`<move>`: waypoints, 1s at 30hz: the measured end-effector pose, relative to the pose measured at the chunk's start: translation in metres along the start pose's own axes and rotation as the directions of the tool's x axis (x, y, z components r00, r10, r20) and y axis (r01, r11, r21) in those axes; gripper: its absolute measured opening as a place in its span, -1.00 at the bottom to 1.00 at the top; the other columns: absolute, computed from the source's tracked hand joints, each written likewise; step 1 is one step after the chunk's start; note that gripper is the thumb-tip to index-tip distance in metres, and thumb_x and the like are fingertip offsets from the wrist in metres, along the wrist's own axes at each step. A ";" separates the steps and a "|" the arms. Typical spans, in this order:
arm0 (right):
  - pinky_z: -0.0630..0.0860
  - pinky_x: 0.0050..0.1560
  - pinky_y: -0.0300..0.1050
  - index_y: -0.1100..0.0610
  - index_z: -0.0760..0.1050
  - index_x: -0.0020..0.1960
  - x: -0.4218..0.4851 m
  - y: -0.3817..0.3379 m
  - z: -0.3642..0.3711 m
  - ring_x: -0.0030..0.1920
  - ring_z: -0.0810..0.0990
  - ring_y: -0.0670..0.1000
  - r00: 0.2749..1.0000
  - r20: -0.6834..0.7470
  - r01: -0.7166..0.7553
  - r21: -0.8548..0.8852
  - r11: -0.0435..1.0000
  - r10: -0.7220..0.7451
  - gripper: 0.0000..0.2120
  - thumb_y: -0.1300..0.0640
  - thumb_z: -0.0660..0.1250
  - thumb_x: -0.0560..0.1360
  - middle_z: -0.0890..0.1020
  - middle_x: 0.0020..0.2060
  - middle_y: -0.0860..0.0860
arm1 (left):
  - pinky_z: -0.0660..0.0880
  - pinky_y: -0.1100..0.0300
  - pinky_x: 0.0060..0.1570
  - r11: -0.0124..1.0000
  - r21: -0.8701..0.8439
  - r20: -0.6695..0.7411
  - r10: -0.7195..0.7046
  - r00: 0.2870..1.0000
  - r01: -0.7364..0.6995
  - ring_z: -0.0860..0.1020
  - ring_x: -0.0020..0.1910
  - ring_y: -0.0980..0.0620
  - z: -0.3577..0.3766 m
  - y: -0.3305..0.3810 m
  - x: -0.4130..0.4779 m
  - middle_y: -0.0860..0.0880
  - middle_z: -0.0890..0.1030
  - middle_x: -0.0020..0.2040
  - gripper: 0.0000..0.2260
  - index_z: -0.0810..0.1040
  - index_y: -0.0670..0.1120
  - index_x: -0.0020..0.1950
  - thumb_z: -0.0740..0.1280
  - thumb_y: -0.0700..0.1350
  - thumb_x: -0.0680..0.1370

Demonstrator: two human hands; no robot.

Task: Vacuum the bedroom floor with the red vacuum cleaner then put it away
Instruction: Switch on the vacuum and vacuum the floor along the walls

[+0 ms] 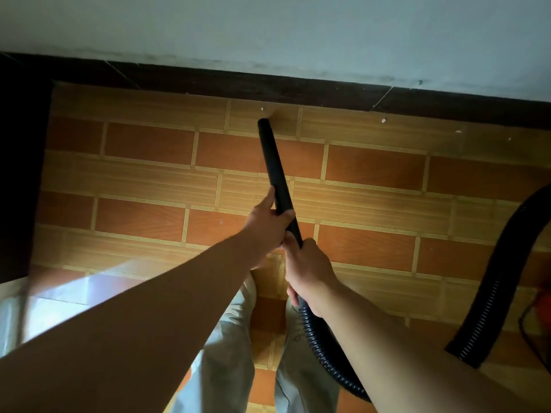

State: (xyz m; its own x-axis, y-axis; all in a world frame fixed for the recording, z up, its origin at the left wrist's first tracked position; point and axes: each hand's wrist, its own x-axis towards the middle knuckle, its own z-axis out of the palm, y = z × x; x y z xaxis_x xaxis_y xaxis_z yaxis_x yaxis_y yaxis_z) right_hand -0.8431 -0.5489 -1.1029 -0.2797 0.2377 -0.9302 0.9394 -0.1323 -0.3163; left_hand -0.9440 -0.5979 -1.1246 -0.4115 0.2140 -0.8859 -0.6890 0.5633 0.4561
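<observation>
tiled floor (149, 150) mid frame; we grip the stiff, light black wand (275, 171) w/ left hand (267, 226) and right hand (310, 269), fingers wrapped closed, hose (325, 353) floppy behind.

A room in a home — the floor (149, 162) is laid in a brick-pattern wood-look covering of orange and tan, meeting a dark skirting board (268, 84) beneath a scuffed, pale-painted wall (298, 31). Dark furniture (21, 174) stands at the left edge — too shadowed to identify.
</observation>
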 end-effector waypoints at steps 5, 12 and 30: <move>0.46 -0.46 -0.05 0.20 0.38 0.15 0.012 -0.019 -0.004 -0.51 0.51 0.12 1.000 -0.015 0.019 0.010 1.000 -0.019 -0.45 -0.31 0.02 0.66 0.55 -0.38 0.14 | 0.59 0.10 -0.19 0.999 -0.026 -0.019 0.036 0.999 -0.037 0.67 -0.01 -0.10 -0.004 0.014 0.013 -0.11 0.66 0.11 -0.33 0.14 0.22 0.62 0.37 -0.16 0.63; 0.46 -0.48 -0.07 0.19 0.38 0.12 0.005 -0.002 0.001 -0.52 0.52 0.14 1.000 -0.019 0.021 0.009 1.000 -0.021 -0.46 -0.31 0.03 0.65 0.55 -0.37 0.16 | 0.54 0.21 -0.37 0.999 -0.034 0.014 0.012 1.000 -0.011 0.64 -0.13 -0.02 -0.003 0.004 0.002 -0.08 0.65 0.03 -0.33 0.14 0.24 0.61 0.36 -0.18 0.64; 0.50 -0.40 -0.04 0.20 0.39 0.20 -0.010 0.007 -0.019 -0.47 0.50 0.09 0.998 -0.040 -0.052 0.143 0.988 0.058 -0.45 -0.30 0.04 0.67 0.54 -0.37 0.12 | 0.55 0.27 -0.41 0.999 0.043 0.063 -0.003 0.998 0.000 0.63 -0.16 0.02 0.025 0.013 -0.008 -0.06 0.64 0.03 -0.33 0.14 0.23 0.62 0.36 -0.19 0.64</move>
State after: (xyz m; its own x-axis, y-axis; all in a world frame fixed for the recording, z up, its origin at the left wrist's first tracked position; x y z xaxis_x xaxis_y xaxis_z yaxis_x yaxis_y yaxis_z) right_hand -0.8304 -0.5340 -1.0922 -0.2169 0.2677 -0.9388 0.9145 -0.2806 -0.2913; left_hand -0.9353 -0.5725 -1.1139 -0.3715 0.2622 -0.8907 -0.6626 0.5971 0.4521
